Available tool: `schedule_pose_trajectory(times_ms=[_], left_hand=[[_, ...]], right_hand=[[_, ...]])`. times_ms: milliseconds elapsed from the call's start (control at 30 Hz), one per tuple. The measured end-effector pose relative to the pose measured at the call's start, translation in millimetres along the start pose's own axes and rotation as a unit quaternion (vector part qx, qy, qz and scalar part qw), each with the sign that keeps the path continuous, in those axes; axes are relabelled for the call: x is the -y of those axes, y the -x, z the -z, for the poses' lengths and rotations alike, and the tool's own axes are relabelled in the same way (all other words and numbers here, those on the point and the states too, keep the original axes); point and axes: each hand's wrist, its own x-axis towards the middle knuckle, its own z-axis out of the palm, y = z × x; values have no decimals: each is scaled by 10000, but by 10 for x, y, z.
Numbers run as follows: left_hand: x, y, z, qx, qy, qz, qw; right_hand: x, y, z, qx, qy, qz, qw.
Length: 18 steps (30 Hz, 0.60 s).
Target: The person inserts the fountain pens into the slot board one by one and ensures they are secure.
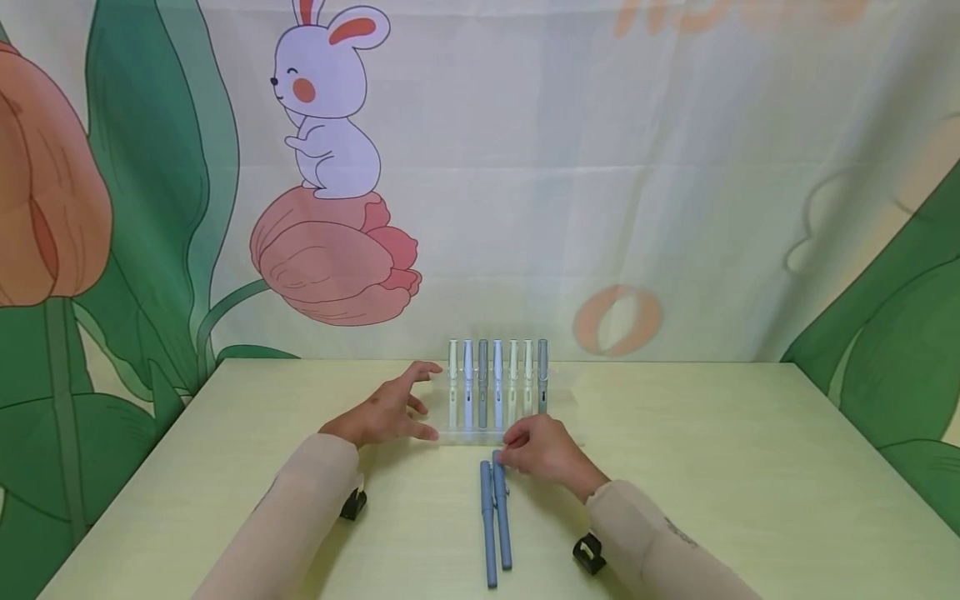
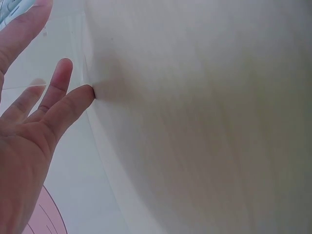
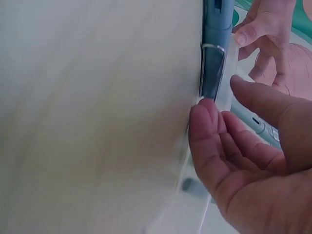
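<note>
A clear stand (image 1: pixel 472 437) near the back of the table holds a row of upright pens, among them a white pen (image 1: pixel 453 383), a pale lilac pen (image 1: pixel 468 383) and a grey pen (image 1: pixel 543 375). My left hand (image 1: pixel 386 412) is spread at the stand's left side, fingers apart, with nothing held. Two blue pens lie in front: a left one (image 1: pixel 488 525) and a right one (image 1: pixel 502 512). At the clip end of the right blue pen is my right hand (image 1: pixel 543 450). In the right wrist view its fingertips (image 3: pixel 204 114) meet that end, while the thumb stands off.
The pale wooden table (image 1: pixel 712 467) extends to both sides. Behind it hangs a curtain (image 1: pixel 510 183) printed with a rabbit and tulips. Black straps or clips (image 1: pixel 588 553) hang beneath the sleeves.
</note>
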Motion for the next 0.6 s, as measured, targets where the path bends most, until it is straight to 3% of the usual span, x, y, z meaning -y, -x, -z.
schedule_pose_trajectory(times_ms=[300, 600], left_hand=[[-4, -27, 4, 1, -2, -3, 10000], [-19, -20, 0, -35, -31, 94, 9999]], right_hand=[[48, -19, -40, -11, 271, -41, 9996], [69, -20, -46, -26, 54, -337, 9994]])
